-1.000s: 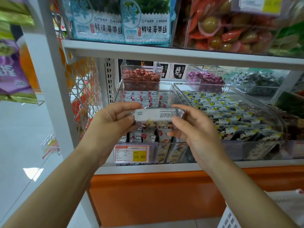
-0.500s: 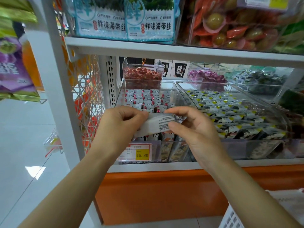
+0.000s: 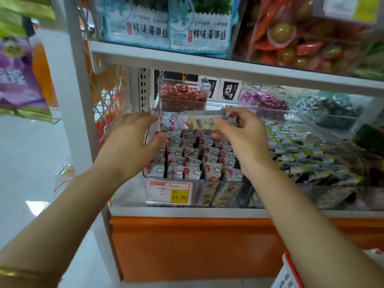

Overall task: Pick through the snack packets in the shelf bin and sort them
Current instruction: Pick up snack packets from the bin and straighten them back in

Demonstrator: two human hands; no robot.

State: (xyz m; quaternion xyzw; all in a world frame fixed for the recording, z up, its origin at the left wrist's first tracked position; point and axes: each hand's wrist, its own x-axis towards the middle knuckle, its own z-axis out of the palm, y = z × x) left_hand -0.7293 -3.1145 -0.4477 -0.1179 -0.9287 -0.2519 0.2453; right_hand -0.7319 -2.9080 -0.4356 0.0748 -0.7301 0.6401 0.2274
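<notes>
The right hand was in the middle of the frame, over the back half of the clear shelf bin, pinching one packet between its thumb and curled fingertips. It held the packet by the right-hand end. The packet's long axis ran left to right across the picture, and its free end pointed towards the left hand. The print on it was too blurred to read. The left hand was left of centre at the bin's left wall, holding nothing. Its fingers were fairly straight and close together, with the thumb spread below them. Whether it touched the wall or only hovered beside it could not be told. Below the held packet, the other snack packets stood in neat rows filling the bin, above a price tag on the front. A neighbouring bin of yellow-marked packets lay to the right. The right hand was plainly the nearer one. Any placing probably depended on that grip, with the packet going down into the rows directly beneath it or across to the right.
</notes>
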